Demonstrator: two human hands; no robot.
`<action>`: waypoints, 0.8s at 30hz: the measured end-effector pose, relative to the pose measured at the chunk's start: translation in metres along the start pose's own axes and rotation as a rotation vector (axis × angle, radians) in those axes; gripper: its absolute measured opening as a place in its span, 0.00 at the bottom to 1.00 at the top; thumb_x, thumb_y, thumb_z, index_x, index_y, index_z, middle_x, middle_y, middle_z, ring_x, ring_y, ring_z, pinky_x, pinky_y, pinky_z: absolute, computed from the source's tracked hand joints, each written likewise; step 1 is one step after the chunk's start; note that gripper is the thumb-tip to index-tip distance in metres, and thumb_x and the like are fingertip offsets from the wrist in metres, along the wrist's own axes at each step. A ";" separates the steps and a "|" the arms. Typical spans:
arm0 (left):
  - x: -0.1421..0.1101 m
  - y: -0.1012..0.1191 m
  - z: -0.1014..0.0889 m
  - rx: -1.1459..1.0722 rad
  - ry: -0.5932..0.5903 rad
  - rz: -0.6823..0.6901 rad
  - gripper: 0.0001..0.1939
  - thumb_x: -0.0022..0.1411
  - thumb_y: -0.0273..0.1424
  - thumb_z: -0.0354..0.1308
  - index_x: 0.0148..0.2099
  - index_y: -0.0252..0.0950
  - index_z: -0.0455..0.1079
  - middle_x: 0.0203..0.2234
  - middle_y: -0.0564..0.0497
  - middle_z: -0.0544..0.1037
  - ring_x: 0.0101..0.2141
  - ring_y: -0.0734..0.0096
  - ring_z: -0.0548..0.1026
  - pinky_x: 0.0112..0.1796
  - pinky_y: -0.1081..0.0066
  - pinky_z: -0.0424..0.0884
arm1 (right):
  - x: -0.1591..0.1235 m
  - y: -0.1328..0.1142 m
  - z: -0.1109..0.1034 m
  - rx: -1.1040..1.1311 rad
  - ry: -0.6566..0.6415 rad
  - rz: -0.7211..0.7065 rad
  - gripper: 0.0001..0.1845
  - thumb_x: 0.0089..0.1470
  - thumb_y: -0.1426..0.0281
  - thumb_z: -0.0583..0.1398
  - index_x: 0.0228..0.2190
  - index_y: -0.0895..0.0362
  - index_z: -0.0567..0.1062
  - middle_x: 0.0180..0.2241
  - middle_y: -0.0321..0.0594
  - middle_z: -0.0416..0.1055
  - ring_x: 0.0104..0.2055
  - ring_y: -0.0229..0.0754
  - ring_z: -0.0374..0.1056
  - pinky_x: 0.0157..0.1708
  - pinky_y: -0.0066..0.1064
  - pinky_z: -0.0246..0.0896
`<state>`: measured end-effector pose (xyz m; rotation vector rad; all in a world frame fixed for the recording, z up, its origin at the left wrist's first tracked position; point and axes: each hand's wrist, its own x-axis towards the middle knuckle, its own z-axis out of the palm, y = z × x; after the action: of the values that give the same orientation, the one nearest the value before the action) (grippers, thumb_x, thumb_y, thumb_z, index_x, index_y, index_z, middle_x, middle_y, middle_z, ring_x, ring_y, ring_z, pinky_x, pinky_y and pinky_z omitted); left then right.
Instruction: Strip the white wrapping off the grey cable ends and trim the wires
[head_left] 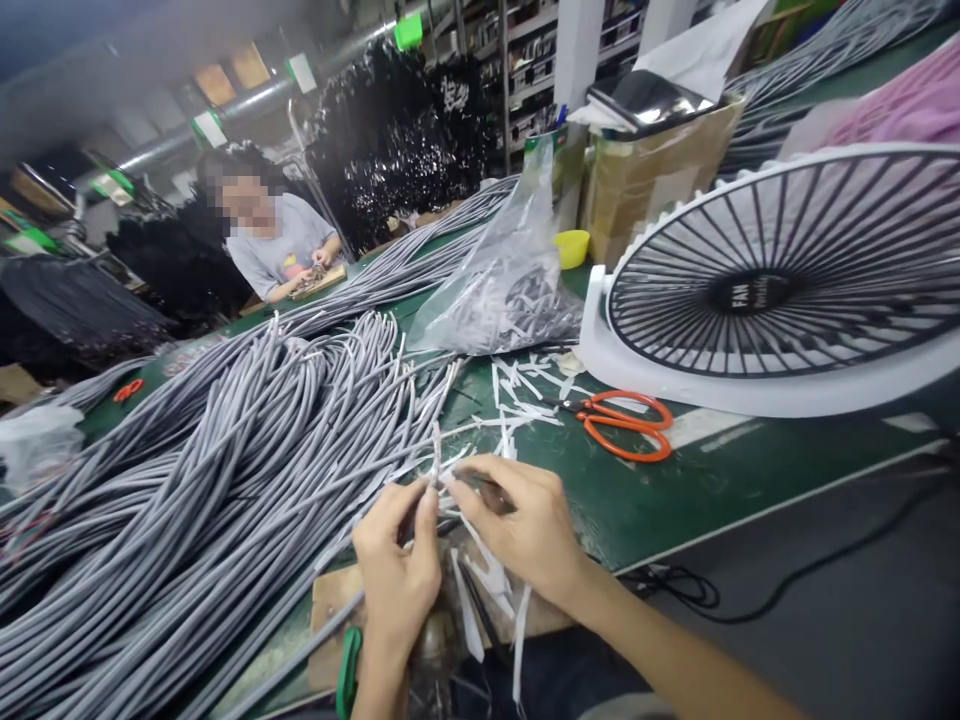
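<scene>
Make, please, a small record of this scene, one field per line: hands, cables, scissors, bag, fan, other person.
Left hand: pinches what looks like a cable end
Right hand: fingertips beside that end; grip unclear
Cables: gray, heaped on the green table
Scissors: orange handles, near white strips
Bag: clear plastic, holding small pieces
Fan: white frame, picture's right
Other person: background, hands close together

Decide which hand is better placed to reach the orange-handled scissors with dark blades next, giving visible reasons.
Probably the right hand: it is nearer the scissors, which lie on its side of the green tabletop. The left hand is farther off, beside the long grey cables.
</scene>
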<state>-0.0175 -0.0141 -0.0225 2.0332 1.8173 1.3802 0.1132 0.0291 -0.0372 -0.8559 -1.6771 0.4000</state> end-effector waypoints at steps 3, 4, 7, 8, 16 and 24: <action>-0.002 -0.002 0.001 0.001 0.060 0.008 0.07 0.61 0.27 0.54 0.36 0.31 0.73 0.22 0.52 0.74 0.21 0.76 0.71 0.23 0.78 0.67 | 0.000 0.001 0.001 -0.022 -0.074 0.002 0.14 0.61 0.68 0.53 0.27 0.57 0.74 0.22 0.36 0.73 0.23 0.35 0.67 0.27 0.25 0.57; -0.003 -0.002 0.001 0.006 0.073 0.016 0.06 0.61 0.26 0.55 0.36 0.31 0.73 0.22 0.52 0.74 0.21 0.76 0.71 0.23 0.78 0.67 | -0.001 0.002 0.001 -0.021 -0.097 -0.016 0.15 0.61 0.69 0.52 0.25 0.57 0.74 0.22 0.37 0.73 0.24 0.36 0.67 0.27 0.25 0.57; -0.002 0.000 0.000 0.012 0.085 0.057 0.06 0.60 0.25 0.55 0.36 0.31 0.74 0.21 0.52 0.75 0.21 0.77 0.71 0.23 0.79 0.68 | -0.001 0.001 0.002 -0.027 -0.129 -0.038 0.18 0.61 0.70 0.52 0.22 0.57 0.73 0.20 0.37 0.72 0.22 0.36 0.66 0.25 0.26 0.55; -0.002 0.001 0.000 0.012 0.086 0.069 0.06 0.60 0.25 0.55 0.35 0.32 0.74 0.22 0.52 0.75 0.21 0.77 0.72 0.23 0.79 0.68 | -0.002 0.001 0.002 -0.027 -0.127 -0.036 0.18 0.61 0.70 0.52 0.22 0.58 0.73 0.20 0.37 0.72 0.21 0.36 0.65 0.25 0.26 0.55; 0.000 0.003 0.000 0.020 0.042 0.092 0.06 0.58 0.24 0.57 0.35 0.32 0.76 0.19 0.53 0.74 0.19 0.77 0.71 0.21 0.79 0.67 | -0.002 0.001 0.000 0.086 -0.183 0.060 0.19 0.60 0.70 0.52 0.20 0.58 0.71 0.17 0.35 0.69 0.19 0.33 0.62 0.23 0.24 0.53; 0.001 0.001 0.001 0.096 0.052 0.044 0.07 0.57 0.25 0.56 0.32 0.32 0.77 0.18 0.53 0.74 0.18 0.75 0.71 0.21 0.77 0.66 | 0.000 -0.004 -0.002 0.111 -0.162 -0.117 0.17 0.59 0.72 0.53 0.20 0.58 0.72 0.16 0.35 0.67 0.18 0.33 0.60 0.23 0.25 0.53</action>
<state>-0.0158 -0.0132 -0.0221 2.1143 1.9069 1.3953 0.1136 0.0259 -0.0341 -0.6545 -1.8259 0.4879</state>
